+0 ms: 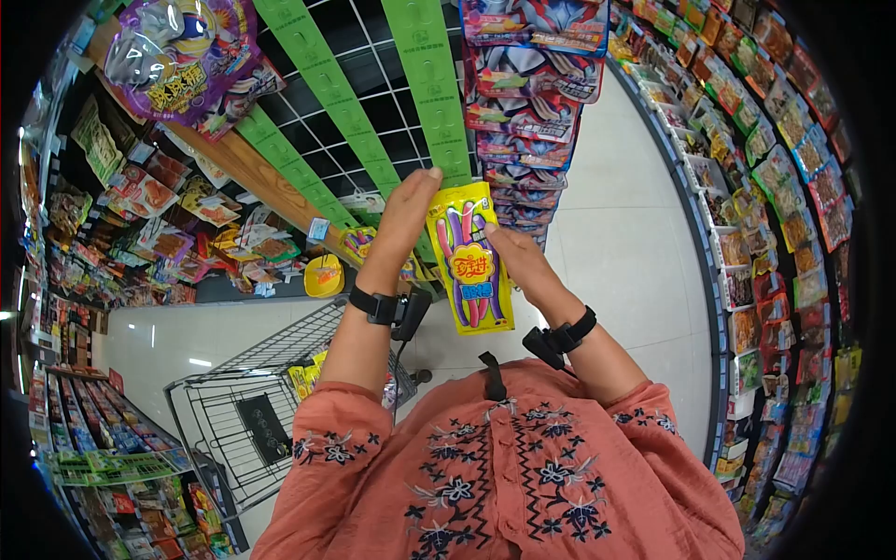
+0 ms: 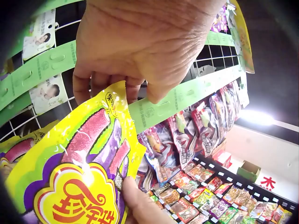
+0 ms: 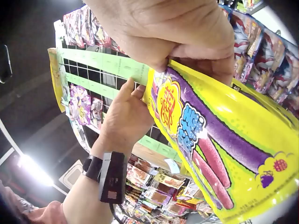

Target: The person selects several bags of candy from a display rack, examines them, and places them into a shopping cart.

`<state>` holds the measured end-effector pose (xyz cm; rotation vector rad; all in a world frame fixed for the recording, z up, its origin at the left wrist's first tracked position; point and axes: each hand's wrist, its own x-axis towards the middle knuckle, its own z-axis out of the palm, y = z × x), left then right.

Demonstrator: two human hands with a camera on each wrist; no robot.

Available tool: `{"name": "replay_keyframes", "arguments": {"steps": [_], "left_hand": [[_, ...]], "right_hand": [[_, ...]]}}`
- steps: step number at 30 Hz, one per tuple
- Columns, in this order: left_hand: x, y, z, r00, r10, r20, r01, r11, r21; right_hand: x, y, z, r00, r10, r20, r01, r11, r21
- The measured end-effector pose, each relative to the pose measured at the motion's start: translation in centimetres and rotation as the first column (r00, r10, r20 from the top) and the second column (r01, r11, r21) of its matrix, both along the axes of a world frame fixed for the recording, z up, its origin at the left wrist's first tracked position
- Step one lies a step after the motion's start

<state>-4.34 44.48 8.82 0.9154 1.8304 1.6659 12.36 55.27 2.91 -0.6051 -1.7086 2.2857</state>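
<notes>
A yellow bag of candy sticks [image 1: 470,266], printed with pink and purple sticks, hangs upright in front of the person's chest. The right hand [image 1: 525,261] pinches its right edge, thumb on the printed front. Just above the bag's top, the left hand [image 1: 403,219] holds a green hanging strip [image 1: 431,93] punched with slots. Its thumb lies against the strip in the left wrist view, with the fingers [image 2: 98,84] curled behind. In the right wrist view, the right hand [image 3: 182,37] covers part of the bag's upper edge.
More green strips line a white wire grid [image 1: 373,37]. Red and blue packets [image 1: 532,103] hang to the right; a purple bag [image 1: 182,61] hangs upper left. A wire shopping cart [image 1: 252,411] with yellow packs stands lower left. Snack shelves [image 1: 737,261] curve along the right.
</notes>
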Motion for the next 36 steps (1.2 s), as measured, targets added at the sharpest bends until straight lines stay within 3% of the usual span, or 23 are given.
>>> {"name": "replay_keyframes", "arguments": {"steps": [13,21,30,36], "left_hand": [[-0.1,0.1,0.3,0.992,-0.035,-0.125,0.025,0.997,-0.076],[-0.2,0.0,0.6,0.994,-0.052,-0.093,0.041,0.993,-0.114],[-0.2,-0.4,0.9,0.995,-0.063,-0.071,0.052,0.987,-0.149],[-0.4,-0.3,0.5,0.996,-0.068,-0.052,0.059,0.985,-0.161]], "right_hand": [[0.4,0.1,0.4,1.0,0.006,-0.03,-0.004,0.997,0.073],[0.2,-0.2,1.4,0.999,-0.05,0.003,0.049,0.989,0.14],[0.0,-0.4,-0.2,0.999,-0.045,-0.024,0.046,0.998,0.033],[0.3,-0.3,-0.3,0.999,-0.047,0.02,0.045,0.996,0.079]]}}
